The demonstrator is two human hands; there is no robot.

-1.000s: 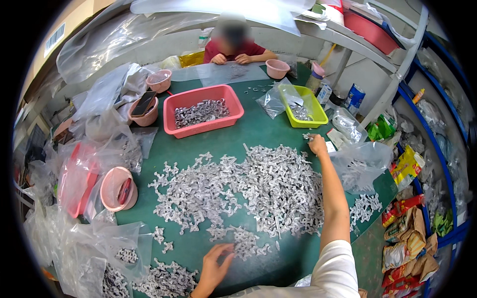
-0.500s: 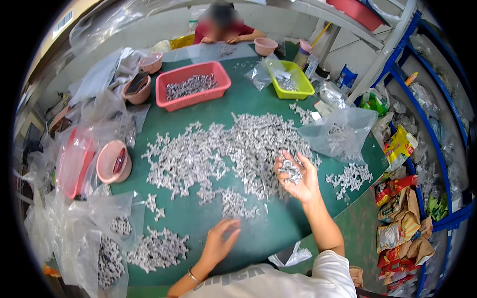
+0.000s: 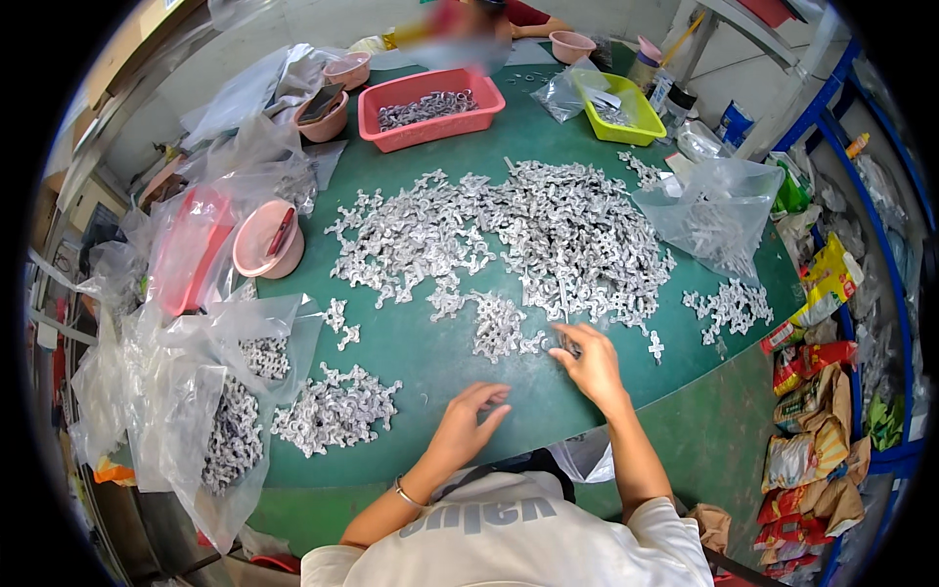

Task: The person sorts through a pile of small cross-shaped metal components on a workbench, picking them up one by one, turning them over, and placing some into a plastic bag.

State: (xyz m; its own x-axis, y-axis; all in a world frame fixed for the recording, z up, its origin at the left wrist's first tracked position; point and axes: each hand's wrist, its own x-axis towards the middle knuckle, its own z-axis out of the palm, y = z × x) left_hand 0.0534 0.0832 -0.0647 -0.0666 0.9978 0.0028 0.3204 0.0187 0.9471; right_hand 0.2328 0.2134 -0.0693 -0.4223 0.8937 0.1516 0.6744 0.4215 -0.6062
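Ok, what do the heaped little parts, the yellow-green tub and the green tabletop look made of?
Heaped parts: probably metal, by their dull silver-grey look.
Yellow-green tub: likely smooth moulded plastic, evenly coloured with rounded corners.
Green tabletop: satin-smooth with faint glare, perhaps rubber or vinyl.

Single head view, left fisheye: camera is looking down and forward from above the person's shirt [image 3: 489,553], framing the green table [image 3: 548,421] at close range.

One red tub [image 3: 438,133] stands with three pink bowls [image 3: 284,262] and one phone [image 3: 321,102] to its left, one pink bowl [image 3: 572,51] and one lime tub [image 3: 634,134] to its right, and metal pieces [image 3: 587,235] beyond counting in front.
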